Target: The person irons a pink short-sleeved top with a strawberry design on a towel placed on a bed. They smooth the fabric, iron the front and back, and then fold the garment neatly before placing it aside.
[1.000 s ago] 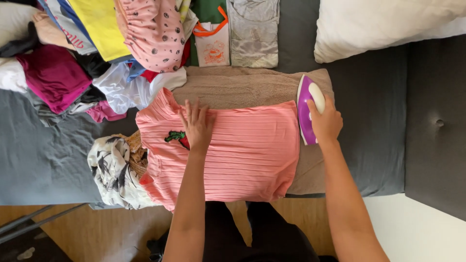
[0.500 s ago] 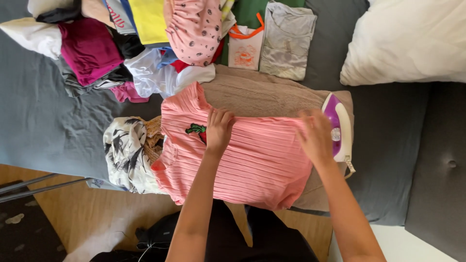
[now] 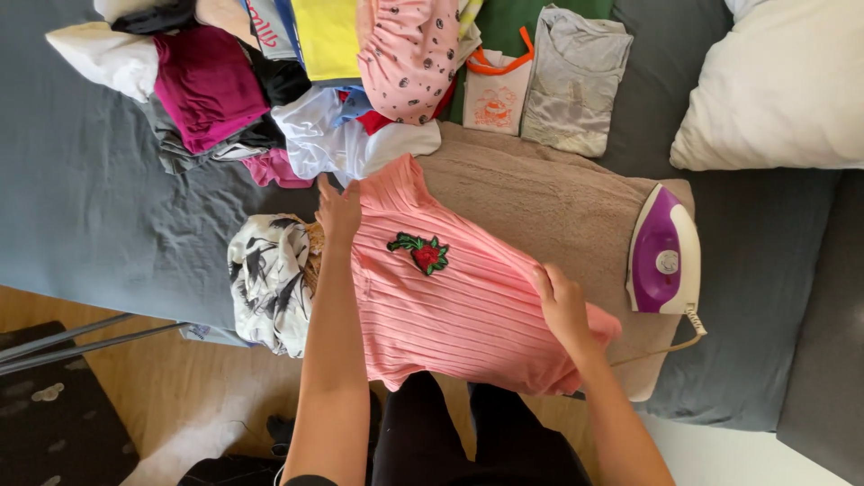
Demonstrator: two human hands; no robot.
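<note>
A pink ribbed top (image 3: 459, 297) with a small strawberry patch (image 3: 421, 252) lies partly lifted over a brown towel (image 3: 540, 198) spread on the grey bed. My left hand (image 3: 338, 209) grips the top's upper left edge near its sleeve. My right hand (image 3: 563, 304) pinches the fabric at the lower right, which bunches up under it. A purple and white iron (image 3: 664, 256) rests flat on the towel's right end, apart from both hands, with its cord (image 3: 670, 346) trailing down toward the bed edge.
A pile of mixed clothes (image 3: 297, 72) fills the upper left of the bed. A folded grey shirt (image 3: 574, 79) and a white pillow (image 3: 781, 90) lie at the back right. A black and white patterned cloth (image 3: 268, 279) hangs at the bed's front edge, above wooden floor (image 3: 180, 396).
My right hand left the iron and took hold of the top's lower right. My left hand went from pressing near the patch to the top's upper left edge. The top now lies slanted and bunched.
</note>
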